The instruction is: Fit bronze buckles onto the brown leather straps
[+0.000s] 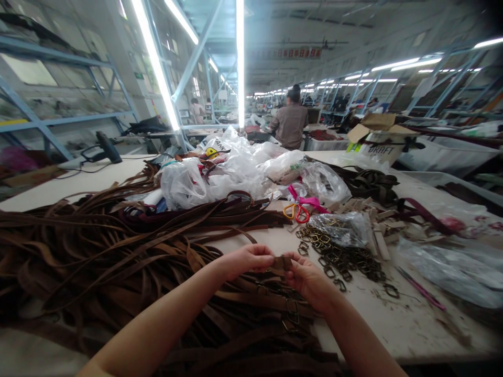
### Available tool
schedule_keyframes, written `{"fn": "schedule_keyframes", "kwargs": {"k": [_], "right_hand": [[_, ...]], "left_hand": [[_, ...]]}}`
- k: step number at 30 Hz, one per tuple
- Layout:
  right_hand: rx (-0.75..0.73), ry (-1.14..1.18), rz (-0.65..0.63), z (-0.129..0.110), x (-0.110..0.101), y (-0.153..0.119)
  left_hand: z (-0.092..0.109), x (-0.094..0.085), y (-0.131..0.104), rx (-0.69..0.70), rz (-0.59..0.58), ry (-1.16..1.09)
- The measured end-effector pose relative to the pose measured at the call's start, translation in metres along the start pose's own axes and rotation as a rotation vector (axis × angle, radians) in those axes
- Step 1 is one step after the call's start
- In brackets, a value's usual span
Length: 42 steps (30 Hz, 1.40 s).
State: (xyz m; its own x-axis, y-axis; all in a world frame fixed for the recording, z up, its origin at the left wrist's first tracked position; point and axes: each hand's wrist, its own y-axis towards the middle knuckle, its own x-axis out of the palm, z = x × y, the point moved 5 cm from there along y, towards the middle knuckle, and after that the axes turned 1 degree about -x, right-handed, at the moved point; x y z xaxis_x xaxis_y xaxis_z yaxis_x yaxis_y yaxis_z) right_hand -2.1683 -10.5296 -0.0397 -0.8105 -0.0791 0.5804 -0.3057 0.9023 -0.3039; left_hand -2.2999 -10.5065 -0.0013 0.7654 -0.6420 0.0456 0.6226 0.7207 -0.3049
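Note:
My left hand (pixel 251 260) and my right hand (pixel 308 277) meet in front of me, fingers pinched on opposite ends of a short brown leather piece (pixel 282 263). Beneath them and to the left spreads a large heap of long brown leather straps (pixel 149 272). Some metal buckles (pixel 291 310) lie on the straps just below my hands. To the right of my right hand is a pile of brass-coloured metal buckles (pixel 353 262), partly under a clear plastic bag (pixel 341 226).
Scissors (pixel 296 212) with red and yellow handles lie beyond my hands. White plastic bags (pixel 236 173) are piled behind the straps. Pink-handled snips (pixel 422 288) lie at right, a black heat gun (pixel 106 149) far left. A person (pixel 291 123) is further back.

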Motion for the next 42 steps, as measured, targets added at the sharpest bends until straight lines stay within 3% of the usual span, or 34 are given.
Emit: {"fn": "schedule_keyframes", "kwargs": {"k": [4, 7, 13, 17, 19, 26, 30, 33, 37, 42], "right_hand": [[-0.074, -0.195, 0.018, 0.002, 0.005, 0.003], [-0.153, -0.26, 0.044, -0.002, 0.007, 0.007], [0.03, -0.03, 0.046, 0.008, 0.001, 0.021], [0.07, -0.001, 0.02, 0.017, -0.001, 0.032], [0.073, -0.012, 0.012, 0.021, -0.001, 0.036], [0.044, -0.108, 0.019, 0.027, 0.002, 0.044], [0.001, -0.163, 0.059, 0.026, 0.001, 0.047], [-0.069, -0.255, 0.044, 0.022, 0.002, 0.042], [-0.17, -0.363, -0.003, 0.016, 0.007, 0.03], [-0.197, -0.265, 0.075, 0.015, 0.007, 0.025]], "left_hand": [[0.005, 0.007, 0.0, 0.118, 0.131, 0.083], [0.004, 0.01, 0.002, 0.207, 0.148, 0.14], [0.017, -0.003, -0.002, 0.446, 0.375, 0.543], [0.019, -0.005, -0.001, 0.354, 0.318, 0.3], [0.018, -0.005, -0.001, 0.297, 0.295, 0.316], [0.009, -0.021, -0.001, 0.177, 0.637, 0.992], [0.008, -0.018, -0.004, 0.191, 0.701, 1.185], [0.007, -0.017, -0.004, 0.207, 0.634, 1.155], [0.002, -0.022, -0.001, 0.176, 0.532, 0.858], [0.004, -0.02, -0.005, 0.172, 0.579, 0.758]]}}
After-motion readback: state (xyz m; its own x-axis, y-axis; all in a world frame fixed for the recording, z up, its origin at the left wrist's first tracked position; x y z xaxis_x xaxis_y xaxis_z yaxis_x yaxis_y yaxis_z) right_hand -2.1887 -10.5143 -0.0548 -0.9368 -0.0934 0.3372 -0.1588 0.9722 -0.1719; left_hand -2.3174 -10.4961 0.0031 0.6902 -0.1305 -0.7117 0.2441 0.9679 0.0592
